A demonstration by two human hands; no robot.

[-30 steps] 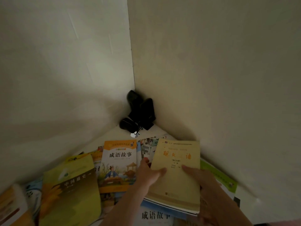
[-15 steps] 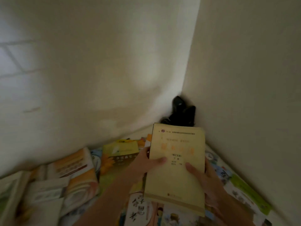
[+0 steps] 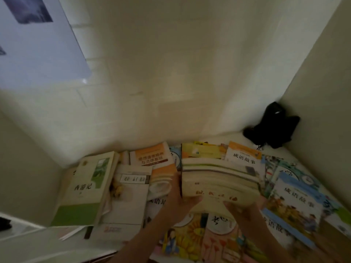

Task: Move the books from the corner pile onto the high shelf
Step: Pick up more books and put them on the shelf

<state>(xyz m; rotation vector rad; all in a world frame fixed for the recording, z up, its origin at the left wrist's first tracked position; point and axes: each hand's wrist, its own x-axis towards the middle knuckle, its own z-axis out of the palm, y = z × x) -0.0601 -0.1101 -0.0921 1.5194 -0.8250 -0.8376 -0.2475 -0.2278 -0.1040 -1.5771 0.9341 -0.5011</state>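
The yellow book (image 3: pixel 218 194) is tipping away, its page edges now facing up. The view is swinging left, sending the black object (image 3: pixel 273 128) toward two o'clock.

1. There is only one camera. It sits on the person's head.
2. It looks forward and down, from above, at a flat white surface (image 3: pixel 218 138) covered with books.
3. It faces a pale wall (image 3: pixel 171 73). A second wall (image 3: pixel 322 82) meets it at the right, so the corner is at the far right of the picture.
4. The camera is close. The left hand (image 3: pixel 177 198) and the right hand (image 3: pixel 241 207) come in from the bottom edge, and the nearest books run off the bottom.
5. The picture is wide, and the bottom right is blurry.
6. With one camera, no other view shares any part.
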